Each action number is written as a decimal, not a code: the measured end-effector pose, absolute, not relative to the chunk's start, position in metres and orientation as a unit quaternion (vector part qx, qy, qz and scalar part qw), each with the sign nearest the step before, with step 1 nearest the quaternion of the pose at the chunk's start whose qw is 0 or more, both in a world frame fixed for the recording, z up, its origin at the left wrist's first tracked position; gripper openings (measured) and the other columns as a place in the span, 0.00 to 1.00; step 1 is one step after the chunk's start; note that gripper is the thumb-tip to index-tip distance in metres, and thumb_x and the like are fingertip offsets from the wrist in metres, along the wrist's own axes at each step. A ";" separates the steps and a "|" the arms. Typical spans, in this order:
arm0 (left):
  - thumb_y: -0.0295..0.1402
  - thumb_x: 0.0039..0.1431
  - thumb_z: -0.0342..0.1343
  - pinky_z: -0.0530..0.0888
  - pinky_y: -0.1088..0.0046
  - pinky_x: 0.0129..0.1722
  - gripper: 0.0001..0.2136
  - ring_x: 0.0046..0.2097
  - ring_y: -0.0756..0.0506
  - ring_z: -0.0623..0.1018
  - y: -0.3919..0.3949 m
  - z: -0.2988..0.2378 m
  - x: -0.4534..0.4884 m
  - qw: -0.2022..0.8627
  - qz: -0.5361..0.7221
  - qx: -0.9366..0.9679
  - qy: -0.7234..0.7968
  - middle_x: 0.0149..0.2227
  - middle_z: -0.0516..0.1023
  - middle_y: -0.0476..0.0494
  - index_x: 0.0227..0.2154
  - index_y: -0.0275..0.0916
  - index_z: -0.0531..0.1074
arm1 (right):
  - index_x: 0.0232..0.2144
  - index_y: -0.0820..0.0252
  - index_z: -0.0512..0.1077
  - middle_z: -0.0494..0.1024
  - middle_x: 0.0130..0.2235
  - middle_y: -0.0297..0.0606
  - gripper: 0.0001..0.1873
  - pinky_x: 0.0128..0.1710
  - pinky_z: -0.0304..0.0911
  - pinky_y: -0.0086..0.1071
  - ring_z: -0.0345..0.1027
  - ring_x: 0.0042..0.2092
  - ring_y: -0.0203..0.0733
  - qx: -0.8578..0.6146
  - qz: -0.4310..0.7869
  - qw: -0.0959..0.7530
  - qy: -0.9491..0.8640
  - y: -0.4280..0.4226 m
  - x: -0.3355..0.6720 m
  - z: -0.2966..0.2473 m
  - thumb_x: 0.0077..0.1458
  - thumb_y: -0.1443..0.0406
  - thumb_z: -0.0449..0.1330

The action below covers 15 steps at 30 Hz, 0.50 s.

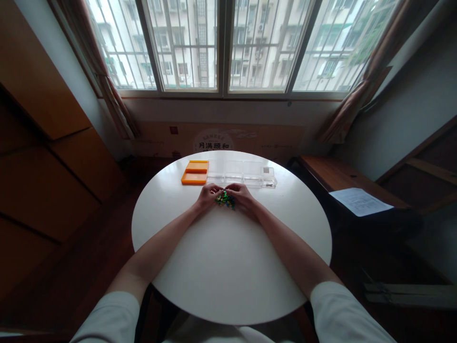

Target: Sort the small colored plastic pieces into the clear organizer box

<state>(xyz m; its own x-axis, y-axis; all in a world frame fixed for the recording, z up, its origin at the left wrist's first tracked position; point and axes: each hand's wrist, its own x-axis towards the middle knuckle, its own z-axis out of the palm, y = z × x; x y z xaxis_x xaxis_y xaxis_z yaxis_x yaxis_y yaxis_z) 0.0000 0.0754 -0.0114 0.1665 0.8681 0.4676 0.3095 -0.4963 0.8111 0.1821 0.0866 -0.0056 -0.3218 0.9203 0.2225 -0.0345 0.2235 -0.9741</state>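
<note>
A small heap of tiny green, yellow and blue pieces (pixel 225 200) lies on the round white table (pixel 228 267); their kind is too small to make out. My left hand (pixel 209 195) reaches in at the heap's left side with its fingers curled together. From the other side my right hand (pixel 243 193) bends inward, fingers pinched. The fingertips of both hands nearly meet over the far edge of the heap. Whatever sits between them is too small to name.
Beyond my hands stand an open orange case (pixel 194 176) and a row of open clear plastic boxes (pixel 234 174). The rightmost clear box (pixel 270 177) has small items in it. Papers (pixel 360 201) lie on a wooden bench (pixel 342 174) at right.
</note>
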 end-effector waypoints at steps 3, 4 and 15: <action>0.43 0.48 0.60 0.71 0.75 0.27 0.15 0.28 0.50 0.73 0.075 -0.011 0.000 0.283 0.494 0.709 0.415 0.28 0.76 0.43 0.30 0.34 0.76 | 0.28 0.63 0.75 0.76 0.28 0.38 0.17 0.32 0.63 0.33 0.69 0.30 0.38 -0.350 0.519 0.466 -0.626 0.088 0.182 -0.007 0.36 0.57 0.67; 0.43 0.48 0.60 0.71 0.75 0.27 0.15 0.28 0.50 0.73 0.075 -0.011 0.000 0.284 0.494 0.709 0.415 0.28 0.76 0.43 0.30 0.34 0.76 | 0.29 0.63 0.75 0.76 0.28 0.37 0.17 0.32 0.63 0.33 0.69 0.30 0.38 -0.349 0.521 0.467 -0.624 0.088 0.182 -0.008 0.36 0.57 0.67; 0.42 0.48 0.60 0.71 0.74 0.27 0.15 0.28 0.50 0.74 0.075 -0.011 0.001 0.288 0.500 0.703 0.415 0.29 0.77 0.43 0.30 0.33 0.76 | 0.30 0.63 0.75 0.77 0.28 0.37 0.17 0.32 0.64 0.32 0.69 0.30 0.38 -0.341 0.528 0.466 -0.623 0.087 0.182 -0.008 0.36 0.58 0.67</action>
<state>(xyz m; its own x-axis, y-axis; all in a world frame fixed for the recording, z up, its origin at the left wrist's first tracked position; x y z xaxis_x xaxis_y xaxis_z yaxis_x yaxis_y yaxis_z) 0.0009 0.0751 -0.0106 0.1554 0.8720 0.4642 0.2962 -0.4894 0.8202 0.1823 0.0873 -0.0078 -0.3334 0.9168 0.2200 -0.0662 0.2100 -0.9755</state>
